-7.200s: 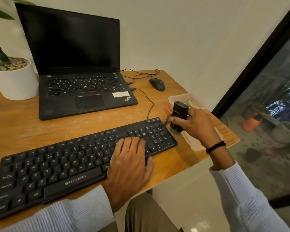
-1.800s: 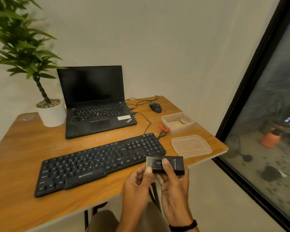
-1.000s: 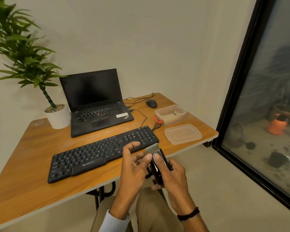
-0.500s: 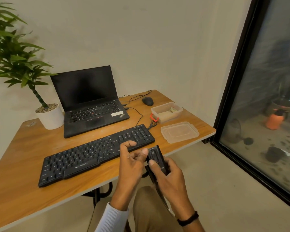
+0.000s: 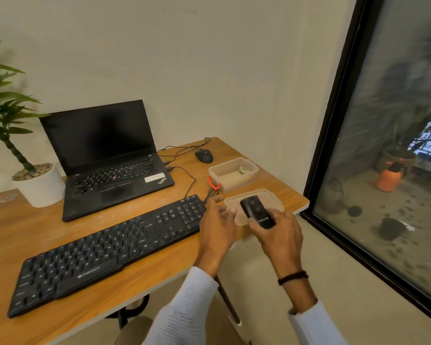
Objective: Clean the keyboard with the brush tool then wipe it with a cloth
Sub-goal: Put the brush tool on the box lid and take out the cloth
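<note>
My right hand (image 5: 276, 235) has its fingers clamped round the black brush tool (image 5: 258, 211), above the clear lid (image 5: 275, 199) lying flat on the worktop (image 5: 30, 232). My left hand (image 5: 217, 227) hovers with fingers apart and loose, at the right end of the keyboard (image 5: 110, 247). The open tub (image 5: 234, 181) behind holds a small pale item (image 5: 243, 169), too small to name.
</note>
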